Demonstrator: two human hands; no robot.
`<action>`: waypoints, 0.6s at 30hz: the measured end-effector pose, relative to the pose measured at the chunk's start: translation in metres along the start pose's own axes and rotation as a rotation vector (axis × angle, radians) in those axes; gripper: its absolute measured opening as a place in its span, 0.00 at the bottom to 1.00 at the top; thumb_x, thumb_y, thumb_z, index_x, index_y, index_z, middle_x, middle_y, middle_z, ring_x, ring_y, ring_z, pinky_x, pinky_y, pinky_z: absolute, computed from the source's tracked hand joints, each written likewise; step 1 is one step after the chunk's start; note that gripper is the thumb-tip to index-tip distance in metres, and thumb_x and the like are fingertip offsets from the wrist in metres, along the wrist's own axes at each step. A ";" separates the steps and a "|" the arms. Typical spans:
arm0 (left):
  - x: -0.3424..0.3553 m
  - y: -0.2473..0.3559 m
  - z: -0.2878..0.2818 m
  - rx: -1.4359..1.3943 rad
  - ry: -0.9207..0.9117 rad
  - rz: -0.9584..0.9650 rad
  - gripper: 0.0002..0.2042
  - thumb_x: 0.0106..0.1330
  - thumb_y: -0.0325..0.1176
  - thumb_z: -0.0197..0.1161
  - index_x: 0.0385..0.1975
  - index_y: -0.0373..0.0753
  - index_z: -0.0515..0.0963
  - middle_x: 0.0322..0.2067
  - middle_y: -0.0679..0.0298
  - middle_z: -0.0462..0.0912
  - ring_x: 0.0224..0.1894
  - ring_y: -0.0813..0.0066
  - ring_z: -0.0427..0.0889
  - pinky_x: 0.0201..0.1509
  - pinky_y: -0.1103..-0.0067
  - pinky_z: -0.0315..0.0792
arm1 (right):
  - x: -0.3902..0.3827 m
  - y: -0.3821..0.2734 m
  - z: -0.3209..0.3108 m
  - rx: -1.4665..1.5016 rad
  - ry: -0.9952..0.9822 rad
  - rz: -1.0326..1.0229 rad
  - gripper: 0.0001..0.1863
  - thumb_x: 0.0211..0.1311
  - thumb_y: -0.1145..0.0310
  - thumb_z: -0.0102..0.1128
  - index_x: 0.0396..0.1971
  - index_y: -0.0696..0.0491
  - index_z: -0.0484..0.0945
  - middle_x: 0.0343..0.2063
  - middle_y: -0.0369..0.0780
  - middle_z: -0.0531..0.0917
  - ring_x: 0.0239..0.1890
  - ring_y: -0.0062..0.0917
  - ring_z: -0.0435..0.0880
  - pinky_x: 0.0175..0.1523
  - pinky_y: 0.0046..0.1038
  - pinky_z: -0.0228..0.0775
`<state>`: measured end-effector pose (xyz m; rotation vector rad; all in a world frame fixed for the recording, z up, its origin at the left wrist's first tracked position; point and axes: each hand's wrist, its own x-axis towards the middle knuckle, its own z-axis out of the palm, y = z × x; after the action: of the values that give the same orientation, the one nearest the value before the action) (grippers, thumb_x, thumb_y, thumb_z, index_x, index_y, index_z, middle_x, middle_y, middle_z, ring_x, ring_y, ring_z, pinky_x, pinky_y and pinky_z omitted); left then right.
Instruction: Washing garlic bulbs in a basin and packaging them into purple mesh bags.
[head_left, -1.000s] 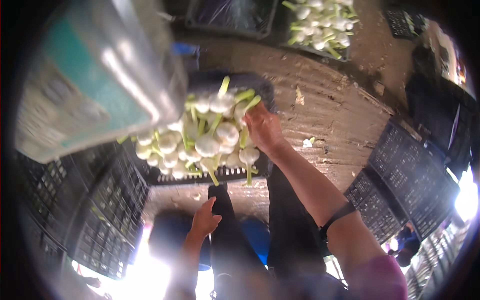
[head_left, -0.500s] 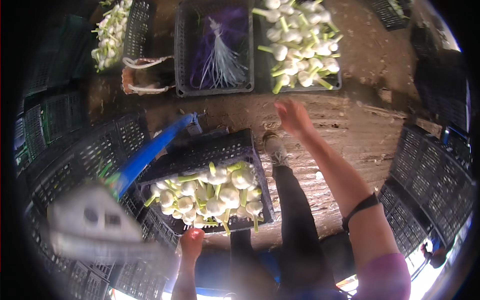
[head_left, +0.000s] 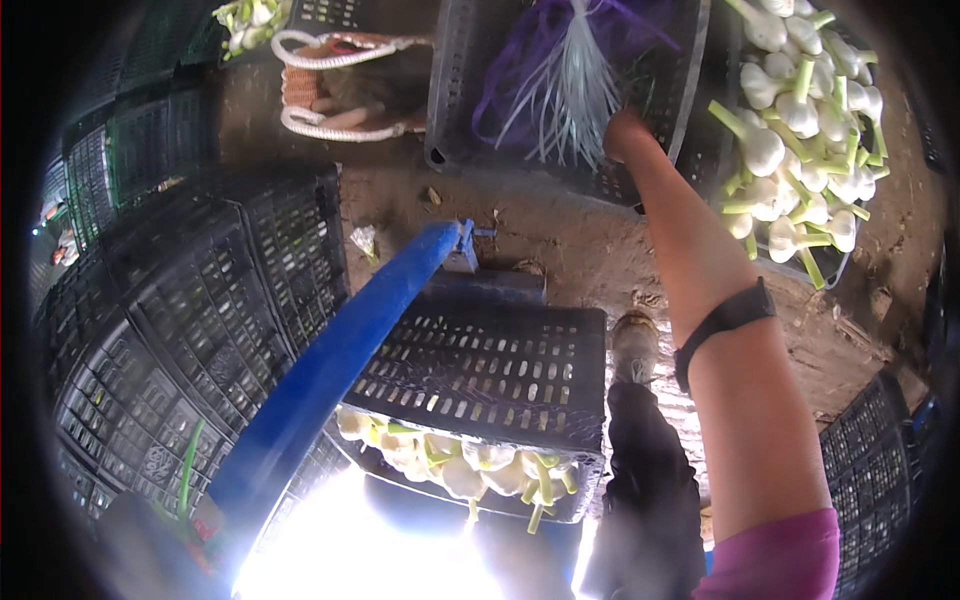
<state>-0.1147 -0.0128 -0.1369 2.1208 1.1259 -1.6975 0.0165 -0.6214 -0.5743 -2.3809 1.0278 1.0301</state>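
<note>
By the white strips (head_left: 575, 90) lying in the black crate (head_left: 455, 90), tbh can't tell gripping from released fingers on the right hand (head_left: 626, 138), just tease strips out gently, clear of purple ribbon (head_left: 498, 88).

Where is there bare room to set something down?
On brown floor between the crate of strips, the blue post and the right forearm; also between the garlic heap at right and the lower-right crates. Crowded: the left side, with its stacked crates, and the crate of strips, where the right hand is.
</note>
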 end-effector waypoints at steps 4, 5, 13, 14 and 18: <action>-0.038 0.048 0.020 -0.041 0.030 0.096 0.12 0.57 0.32 0.51 0.37 0.31 0.72 0.33 0.59 0.76 0.33 0.73 0.77 0.33 0.82 0.71 | -0.091 -0.055 -0.034 0.130 0.078 -0.244 0.09 0.43 0.70 0.51 0.24 0.55 0.78 0.27 0.44 0.79 0.32 0.35 0.79 0.36 0.30 0.70; -0.029 0.047 0.017 -0.239 0.074 0.039 0.12 0.50 0.23 0.55 0.36 0.29 0.69 0.23 0.59 0.75 0.23 0.75 0.74 0.27 0.83 0.69 | -0.111 -0.070 -0.035 0.385 0.231 -0.252 0.08 0.43 0.71 0.49 0.23 0.55 0.78 0.26 0.45 0.79 0.32 0.35 0.78 0.37 0.31 0.71; -0.087 0.209 0.064 -0.099 -0.481 0.531 0.19 0.60 0.36 0.50 0.47 0.30 0.64 0.38 0.53 0.74 0.40 0.68 0.74 0.45 0.73 0.69 | -0.328 -0.016 -0.068 1.059 -0.222 -0.397 0.06 0.47 0.73 0.49 0.20 0.56 0.76 0.22 0.44 0.78 0.26 0.34 0.78 0.32 0.31 0.70; -0.091 0.221 0.069 -0.177 -0.591 0.508 0.22 0.60 0.39 0.51 0.51 0.32 0.60 0.41 0.51 0.72 0.41 0.66 0.74 0.46 0.71 0.69 | -0.363 -0.015 -0.074 1.138 -0.200 -0.521 0.06 0.48 0.75 0.48 0.21 0.56 0.76 0.22 0.44 0.78 0.26 0.33 0.78 0.32 0.30 0.69; -0.135 0.255 0.105 -0.541 -1.014 0.462 0.25 0.59 0.40 0.51 0.54 0.34 0.55 0.41 0.50 0.72 0.42 0.61 0.73 0.46 0.69 0.69 | -0.468 0.012 -0.127 1.348 -0.504 -0.756 0.06 0.52 0.75 0.48 0.23 0.59 0.74 0.21 0.43 0.77 0.26 0.28 0.77 0.32 0.27 0.66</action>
<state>-0.0313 -0.3081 -0.1238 0.8647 0.5934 -1.6216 -0.1518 -0.4751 -0.1439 -1.0884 0.3077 0.3429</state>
